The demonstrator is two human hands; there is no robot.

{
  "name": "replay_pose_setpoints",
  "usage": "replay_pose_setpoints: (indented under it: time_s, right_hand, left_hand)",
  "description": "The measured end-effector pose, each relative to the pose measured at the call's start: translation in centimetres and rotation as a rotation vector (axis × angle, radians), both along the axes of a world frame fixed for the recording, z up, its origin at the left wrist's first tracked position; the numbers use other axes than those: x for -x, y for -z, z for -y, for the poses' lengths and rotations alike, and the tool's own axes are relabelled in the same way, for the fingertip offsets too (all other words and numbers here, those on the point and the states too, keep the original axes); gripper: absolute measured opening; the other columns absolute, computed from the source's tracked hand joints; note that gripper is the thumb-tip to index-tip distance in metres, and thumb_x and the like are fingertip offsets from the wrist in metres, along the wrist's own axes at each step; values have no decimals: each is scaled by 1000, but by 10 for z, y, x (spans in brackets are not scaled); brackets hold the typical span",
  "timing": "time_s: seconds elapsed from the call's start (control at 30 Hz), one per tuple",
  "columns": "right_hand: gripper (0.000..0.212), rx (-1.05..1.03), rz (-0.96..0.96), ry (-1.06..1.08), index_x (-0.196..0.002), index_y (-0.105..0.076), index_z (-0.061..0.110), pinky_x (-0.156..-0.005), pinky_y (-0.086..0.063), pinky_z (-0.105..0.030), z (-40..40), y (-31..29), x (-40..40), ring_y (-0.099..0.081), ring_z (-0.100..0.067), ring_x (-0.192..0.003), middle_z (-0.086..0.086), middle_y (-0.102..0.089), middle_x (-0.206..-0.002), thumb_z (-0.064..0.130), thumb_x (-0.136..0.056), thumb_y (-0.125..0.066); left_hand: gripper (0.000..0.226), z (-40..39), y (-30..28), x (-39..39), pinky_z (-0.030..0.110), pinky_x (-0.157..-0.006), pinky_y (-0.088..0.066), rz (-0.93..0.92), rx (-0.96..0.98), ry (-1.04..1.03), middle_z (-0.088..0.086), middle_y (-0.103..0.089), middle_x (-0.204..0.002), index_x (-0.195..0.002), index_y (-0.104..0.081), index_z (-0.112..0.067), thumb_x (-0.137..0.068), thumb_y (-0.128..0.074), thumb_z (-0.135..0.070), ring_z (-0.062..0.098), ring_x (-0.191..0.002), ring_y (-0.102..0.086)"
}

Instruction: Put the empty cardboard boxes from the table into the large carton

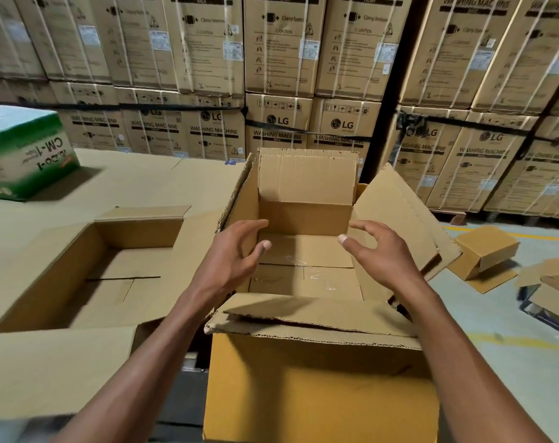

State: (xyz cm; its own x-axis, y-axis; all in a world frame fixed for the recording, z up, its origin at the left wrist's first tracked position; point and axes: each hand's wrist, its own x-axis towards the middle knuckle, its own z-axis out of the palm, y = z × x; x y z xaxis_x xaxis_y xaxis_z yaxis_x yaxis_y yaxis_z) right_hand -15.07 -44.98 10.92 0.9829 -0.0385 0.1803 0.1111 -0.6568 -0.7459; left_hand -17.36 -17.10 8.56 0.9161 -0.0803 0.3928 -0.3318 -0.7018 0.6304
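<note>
- Both forearms reach in from the bottom edge; the left hand (236, 251) and right hand (379, 251) hover over the open carton (319, 394), fingers spread and loosely bent, palms facing each other, grasping nothing.
- That carton is plain brown corrugated card with ragged, torn flap edges; its far flap stands upright, its right flap leans outward, its near flap folds inward. Clear tape glints on its bottom panels.
- Left of it, a shallower open box (89, 266) of the same card sits on the table (137, 180), which is covered with flat cardboard sheets.
- Farther left, a green and white box (22, 151) is cut off by the frame and blurred.
- On the grey floor (495, 314) to the right lie a small box (484, 251) and loose cardboard scraps, partly out of view.
- Behind, stacked washing machine cartons (278, 75) form a wall.
</note>
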Motion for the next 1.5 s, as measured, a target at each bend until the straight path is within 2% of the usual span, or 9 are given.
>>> replay_pose_setpoints:
  time_s: [0.23, 0.4, 0.53, 0.67, 0.83, 1.0, 1.17, 1.3, 1.5]
  right_hand:
    - [38, -220, -20, -219, -128, -63, 42, -107, -45, -41, -79, -2, 45, -48, -11, -135, 15, -57, -141, 50, -92, -67]
    - [38, -282, -23, -372, -129, -63, 43, -108, -47, -46, -155, -4, 72, -51, -7, -132, 17, -59, -139, 51, -92, -67]
    - [37, -318, -57, -428, -129, -63, 42, -106, -49, -49, -227, 5, 84, -53, -9, -130, 13, -58, -141, 48, -92, -68]
    - [36, -300, -111, -447, -126, -63, 46, -99, -47, -33, -301, 30, 93, -53, -4, -128, 20, -56, -140, 52, -91, -68]
    - [39, -191, -185, -393, -130, -62, 37, -101, -42, -28, -372, 74, 97, -49, -9, -131, 16, -55, -140, 46, -93, -67]
    - [46, 4, -260, -298, -136, -59, 31, -106, -41, -34, -402, 109, 62, -49, -16, -134, 7, -52, -145, 46, -93, -66]
    - [57, 264, -291, -111, -140, -50, 40, -106, -41, -49, -410, 125, -2, -44, -26, -134, 10, -41, -152, 61, -88, -57]
    - [63, 423, -330, 42, -150, -42, 29, -111, -30, -48, -409, 124, -47, -27, -32, -141, -1, -31, -158, 51, -94, -58]
    - [61, 537, -424, 205, -142, -48, 24, -109, -24, -52, -401, 132, -89, -30, -38, -138, -11, -31, -154, 54, -91, -60]
  left_hand:
    - [41, -56, 9, 55, 12, -101, -34, 38, 152, -124, -12, -59, -142, -141, -59, -32, -100, -62, -34, 0, -131, -49]
    - [40, -114, 15, 84, 14, -95, -39, 58, 204, -225, -22, -57, -137, -138, -60, -33, -99, -63, -38, -16, -122, -46]
    - [39, -178, 21, 108, 19, -95, -43, 21, 228, -266, -18, -59, -139, -137, -61, -35, -98, -64, -39, 1, -130, -50]
    - [40, -248, 39, 130, 29, -105, -46, -56, 233, -278, -17, -59, -142, -138, -60, -38, -98, -63, -43, 4, -133, -51]
    - [38, -328, 65, 142, 35, -108, -49, -181, 299, -292, -9, -60, -143, -135, -61, -38, -98, -65, -40, 10, -132, -55]
    - [40, -385, 87, 123, 20, -99, -48, -275, 332, -310, -7, -65, -135, -136, -64, -24, -97, -68, -32, 2, -118, -61]
    - [36, -444, 111, 74, 38, -105, -52, -323, 293, -346, -5, -68, -131, -130, -68, -26, -95, -70, -35, 11, -119, -63]
    - [32, -482, 123, 32, 43, -106, -51, -358, 253, -345, -2, -67, -134, -128, -68, -32, -96, -68, -38, 16, -126, -60]
    - [40, -525, 140, -17, 36, -101, -47, -403, 167, -343, 3, -60, -143, -134, -65, -24, -97, -66, -39, 24, -132, -55]
